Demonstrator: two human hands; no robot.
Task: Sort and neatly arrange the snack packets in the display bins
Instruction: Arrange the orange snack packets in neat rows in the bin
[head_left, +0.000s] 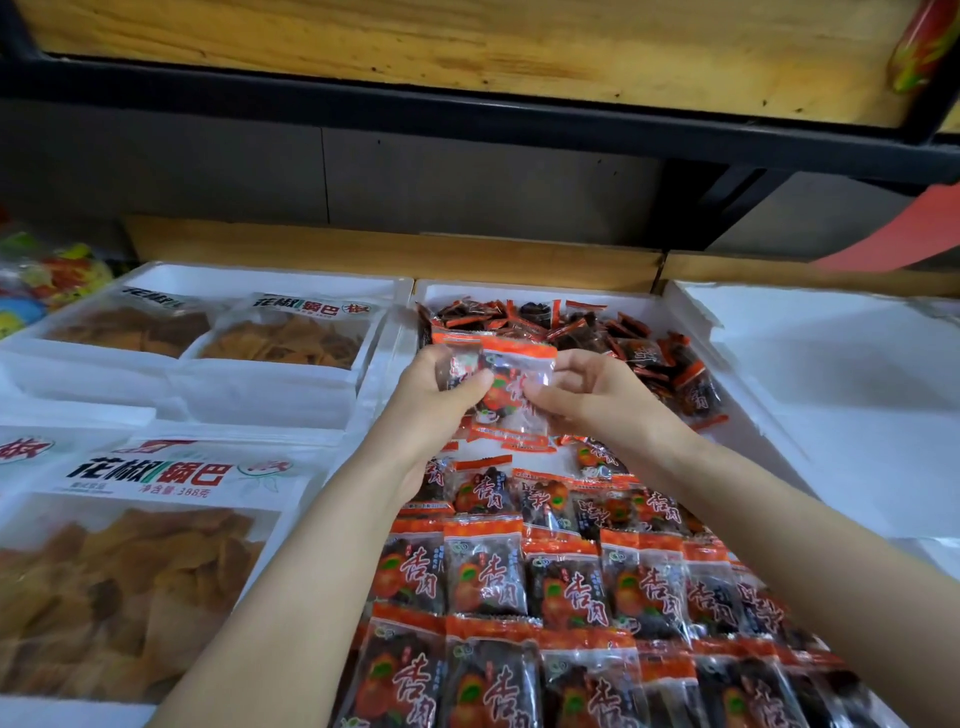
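Left bins: big bags of rice crust (140, 545) lay flat in white foam trays (260, 395), clear windows up.
Left hand: the left hand (441, 395) was curled round a small clutch of packets, thumb across the front.
Held packet: the front snack packet (511, 389), clear film with orange sealed ends, sat between both hands above the middle bin.
Handling: I judged it light, crinkly and slippery, with a soft lump of dried fruit inside. The flat sealed ends looked the surest place to pinch; squeezing the middle would only crumple it.
Right hand: the right hand (587, 389) pinched that packet's edge between thumb and fingertips.
Middle bin: tidy overlapping rows (571, 582) filled the near part; a loose heap (623, 338) lay at the back, unsorted.
Right bin: plain white foam (857, 415).
Room: a shop display, with a wooden shelf (467, 47) on a dark frame overhead.
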